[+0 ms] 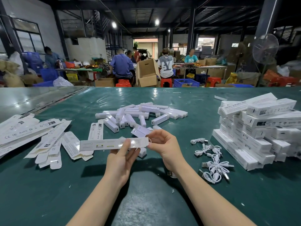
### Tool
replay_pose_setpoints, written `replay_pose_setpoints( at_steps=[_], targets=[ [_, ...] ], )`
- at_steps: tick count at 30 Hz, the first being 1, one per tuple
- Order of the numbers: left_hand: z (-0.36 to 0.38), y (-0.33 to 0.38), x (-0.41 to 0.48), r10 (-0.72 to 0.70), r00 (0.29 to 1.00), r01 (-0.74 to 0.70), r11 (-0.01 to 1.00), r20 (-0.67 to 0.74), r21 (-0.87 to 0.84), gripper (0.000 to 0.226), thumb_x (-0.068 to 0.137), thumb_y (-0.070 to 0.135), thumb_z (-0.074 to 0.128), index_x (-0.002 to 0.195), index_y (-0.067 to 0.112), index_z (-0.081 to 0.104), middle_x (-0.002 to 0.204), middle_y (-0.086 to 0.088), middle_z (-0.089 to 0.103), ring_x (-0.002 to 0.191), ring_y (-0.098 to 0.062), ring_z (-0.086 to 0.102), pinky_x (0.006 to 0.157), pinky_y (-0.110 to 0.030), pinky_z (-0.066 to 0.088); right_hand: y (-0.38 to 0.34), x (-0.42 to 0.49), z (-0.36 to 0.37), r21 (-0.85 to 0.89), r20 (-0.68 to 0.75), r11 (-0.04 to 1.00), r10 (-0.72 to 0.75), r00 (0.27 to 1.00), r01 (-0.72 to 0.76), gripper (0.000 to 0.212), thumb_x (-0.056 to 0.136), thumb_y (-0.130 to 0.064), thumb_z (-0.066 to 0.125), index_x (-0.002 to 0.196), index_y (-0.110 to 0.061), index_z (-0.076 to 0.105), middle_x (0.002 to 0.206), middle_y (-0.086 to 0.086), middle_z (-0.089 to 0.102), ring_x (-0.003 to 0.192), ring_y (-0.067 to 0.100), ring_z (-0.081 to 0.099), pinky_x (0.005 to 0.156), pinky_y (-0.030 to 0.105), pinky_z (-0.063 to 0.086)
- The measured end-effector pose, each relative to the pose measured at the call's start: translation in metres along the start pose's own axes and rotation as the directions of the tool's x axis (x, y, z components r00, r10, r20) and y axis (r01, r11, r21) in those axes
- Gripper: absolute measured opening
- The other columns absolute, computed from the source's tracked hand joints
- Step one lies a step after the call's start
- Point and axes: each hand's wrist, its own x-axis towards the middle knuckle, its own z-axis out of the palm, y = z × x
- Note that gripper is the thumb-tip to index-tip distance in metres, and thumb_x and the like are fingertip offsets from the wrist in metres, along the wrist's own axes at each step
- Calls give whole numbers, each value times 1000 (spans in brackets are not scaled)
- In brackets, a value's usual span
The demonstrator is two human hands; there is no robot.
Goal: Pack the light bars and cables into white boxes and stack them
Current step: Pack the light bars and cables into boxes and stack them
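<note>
Pinching white box (104,144): left fingers (125,147), right fingers (156,136).

Left grip (121,158) and right grip (164,144) raised, fingers pinching.

"SMART SENSOR LAMP" on stacked box (236,106); "CE FC RoHS" on flattened carton (17,134), left.

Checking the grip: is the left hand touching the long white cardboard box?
Touching: the head view shows the left hand pinching the long white cardboard box between thumb and fingers.
</note>
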Motion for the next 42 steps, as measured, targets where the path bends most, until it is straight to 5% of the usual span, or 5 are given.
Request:
replay_pose_setpoints(
  at_steps=[5,9,20,28,42],
  targets=[
    [3,3,0,49,999,-49,999,-7,6,6,92,8,53,92,13,56,77,-3,73,69,-15,71,65,-25,58,0,0,5,133,-54,990,45,998,-38,29,72,21,62,72,-8,61,72,4,69,67,18,65,75,34,58],
    [4,4,-2,43,999,-42,999,-6,23,4,91,9,54,92,12,57,85,-6,71,74,-17,70,69,-26,58,-4,-1,4,294,-58,952,111,992,-89,24,76,19,58,69,-4,62,64,6,70,60,16,68,57,21,54],
    [3,4,-3,340,936,-309,916,-90,255,19,86,3,62,102,11,55,88,-3,68,82,-18,68,59,-17,54,-3,-3,10,-136,-227,991,-14,974,-18,24,69,11,69,62,-11,67,61,3,67,55,11,61,61,21,54],
    [6,7,-5,257,950,-235,963,-178,133,10,87,16,64,92,19,56,97,-3,65,74,-16,67,55,-19,54,-9,-1,10,278,-107,942,226,968,-189,21,75,18,59,66,0,63,65,7,71,57,19,68,60,25,58],
    [15,0,-13,236,965,-223,968,-112,118,18,89,14,59,104,20,51,88,4,64,74,-16,64,56,-18,55,1,-1,19,192,-219,980,98,971,-56,20,80,16,58,71,-2,58,68,1,66,59,8,64,59,21,55]
  ],
)
